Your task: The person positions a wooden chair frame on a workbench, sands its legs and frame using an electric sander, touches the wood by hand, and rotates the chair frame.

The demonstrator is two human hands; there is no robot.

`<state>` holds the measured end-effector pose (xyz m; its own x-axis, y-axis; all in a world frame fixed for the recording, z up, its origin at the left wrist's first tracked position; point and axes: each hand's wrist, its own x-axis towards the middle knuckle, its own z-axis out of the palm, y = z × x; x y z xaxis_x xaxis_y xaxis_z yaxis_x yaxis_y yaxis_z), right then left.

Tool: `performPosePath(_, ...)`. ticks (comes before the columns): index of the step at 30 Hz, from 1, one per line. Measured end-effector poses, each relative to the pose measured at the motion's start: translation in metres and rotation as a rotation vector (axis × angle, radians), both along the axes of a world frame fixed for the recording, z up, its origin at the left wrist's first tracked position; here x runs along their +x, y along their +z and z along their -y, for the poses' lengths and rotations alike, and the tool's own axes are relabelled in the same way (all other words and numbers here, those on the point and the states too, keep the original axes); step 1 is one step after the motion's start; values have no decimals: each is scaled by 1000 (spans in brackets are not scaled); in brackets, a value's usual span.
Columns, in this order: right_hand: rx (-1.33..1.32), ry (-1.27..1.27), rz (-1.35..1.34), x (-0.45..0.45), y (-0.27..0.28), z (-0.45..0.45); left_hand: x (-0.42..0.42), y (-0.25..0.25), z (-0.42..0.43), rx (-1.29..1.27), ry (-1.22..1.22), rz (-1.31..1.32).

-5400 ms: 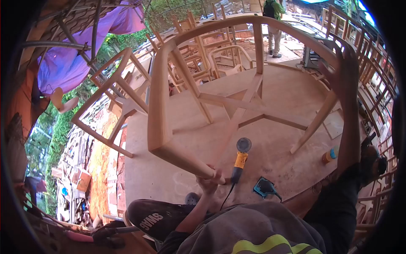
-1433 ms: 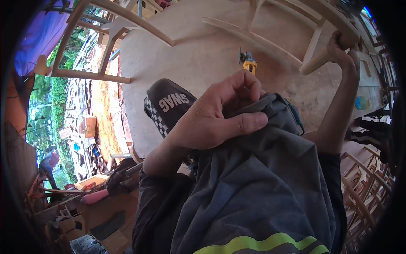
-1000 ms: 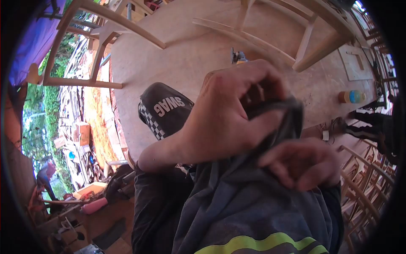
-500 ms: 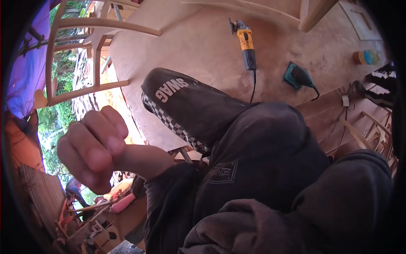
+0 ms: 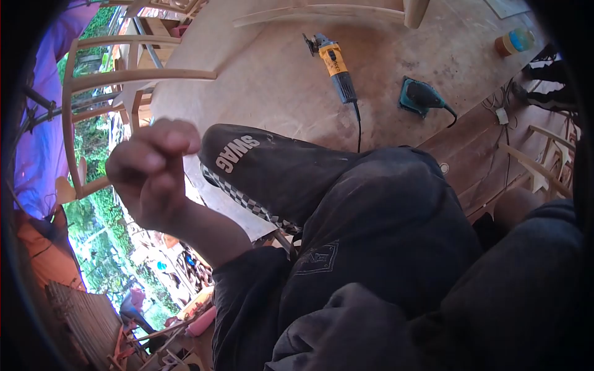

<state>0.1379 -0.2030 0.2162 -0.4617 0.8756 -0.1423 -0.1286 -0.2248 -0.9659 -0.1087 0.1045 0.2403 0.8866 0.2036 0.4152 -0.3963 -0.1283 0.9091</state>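
Note:
My left hand is raised at the left, past the knee of my dark trouser leg with "SWAG" lettering. Its fingers are curled in and somewhat blurred; nothing shows in them. At the right, a patch of skin of my right hand or wrist shows beyond the dark sleeve; its fingers are hidden behind my leg. On the wooden board ahead lie a yellow and black angle grinder and a teal sander, both apart from my hands.
Wooden chair frames stand at the left and another wooden frame at the top. A jar sits near the board's right edge. Cords lie at the right near another person's legs. Scrap wood is at lower left.
My left hand has moved up and turned, its fingers still curled. The view has shifted, so the grinder, sander and jar appear further left and the jar higher.

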Motion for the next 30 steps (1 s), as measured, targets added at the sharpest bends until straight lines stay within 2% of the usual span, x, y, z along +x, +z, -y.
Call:
performPosePath(8, 251, 164, 36, 9, 6, 16, 58, -29, -36, 1, -28, -133)
performPosePath(9, 313, 212, 9, 11, 3, 18, 64, -37, -37, 51, 40, -253)
performPosePath(11, 441, 295, -117, 11, -11, 24, 74, -54, -35, 113, 145, -427)
performPosePath(12, 488, 321, -275, 9, -31, 31, 75, -65, -36, 141, 175, -478)
performPosePath(13, 598, 223, -519, 2, -66, 38, 75, -77, -37, 167, 206, -531)
performPosePath(14, 504, 327, -755, 8, -96, 42, 74, -88, -35, 128, 246, -570)
performPosePath(15, 573, 285, -812, 17, -126, 38, 72, -101, -36, 134, 264, -616)
performPosePath(16, 531, 59, -745, 28, -156, 43, 70, -112, -37, 140, 280, -661)
performPosePath(18, -117, -726, -393, 8, -180, 48, 64, -127, -39, 286, 298, -735)
performPosePath(19, -296, -801, -405, -1, -174, 15, 60, -131, -40, 402, 297, -766)
performPosePath(20, -427, -798, -295, -6, -196, -6, 57, -133, -40, 493, 280, -768)
performPosePath(22, -451, -835, -81, -24, -239, -51, 56, -132, -39, 547, 253, -793)
performPosePath(24, -410, -835, 278, -35, -279, -96, 51, -139, -40, 563, 250, -759)
performPosePath(26, -412, -864, 813, -41, -330, -144, 40, -146, -40, 586, 249, -752)
performPosePath(27, -394, -874, 823, -46, -351, -164, 33, -150, -40, 606, 249, -762)
performPosePath(29, -442, -990, 1050, -46, -388, -204, 21, -160, -42, 651, 251, -771)
performPosePath(30, -458, -1002, 1080, -46, -404, -219, 15, -161, -43, 648, 250, -783)
